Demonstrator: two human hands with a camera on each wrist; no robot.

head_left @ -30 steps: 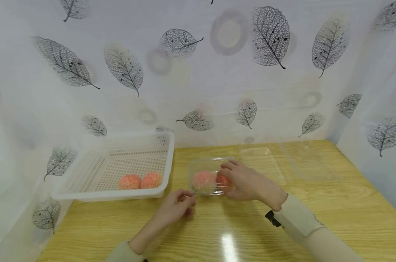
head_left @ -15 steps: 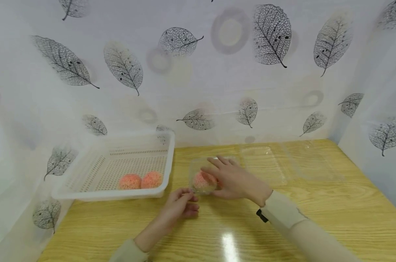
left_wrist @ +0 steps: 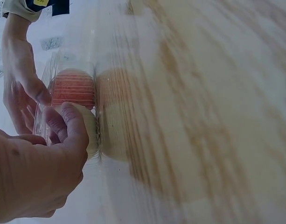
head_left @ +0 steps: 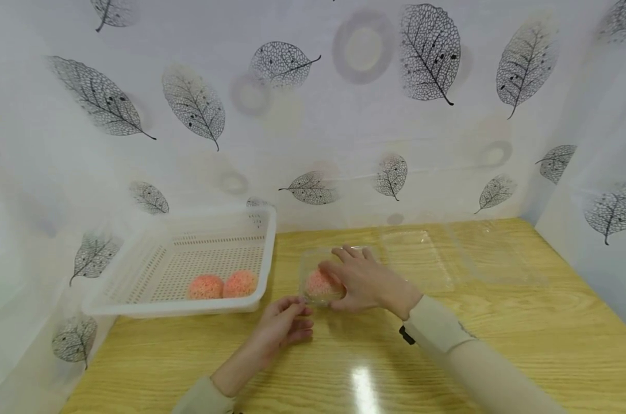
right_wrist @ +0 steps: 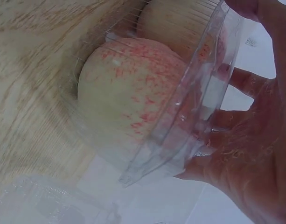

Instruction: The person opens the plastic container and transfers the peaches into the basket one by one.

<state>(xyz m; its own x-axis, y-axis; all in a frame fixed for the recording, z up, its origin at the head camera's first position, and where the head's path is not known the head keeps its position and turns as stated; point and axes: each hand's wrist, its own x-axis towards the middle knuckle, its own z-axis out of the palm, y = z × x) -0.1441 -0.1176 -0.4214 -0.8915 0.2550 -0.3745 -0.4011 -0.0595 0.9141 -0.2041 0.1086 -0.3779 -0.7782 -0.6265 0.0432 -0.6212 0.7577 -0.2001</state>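
Note:
A clear plastic clamshell box (head_left: 308, 263) stands on the table with two peaches inside: one peach (right_wrist: 129, 93) is pale with red streaks, and the other peach (right_wrist: 173, 28) sits behind it. My right hand (head_left: 369, 283) lies across the lid from the right, fingers spread and fairly straight against the plastic. It hides most of the box's right half in the head view. At the near left corner, my left hand (head_left: 281, 326) pinches the rim between thumb and forefinger. Its other fingers are loosely bent beneath.
To the left is a white slotted basket (head_left: 267, 253), with a peach (head_left: 205, 287) and another peach (head_left: 240, 284) at its near right. Two further clear plastic containers (head_left: 416, 259) lie toward the back right. A leaf-print curtain (head_left: 344, 144) hangs behind the wooden table (head_left: 313, 379).
My right hand has shifted left from the box's right end to over its middle, its fingers spreading across the lid. My left hand has come up to the near left corner.

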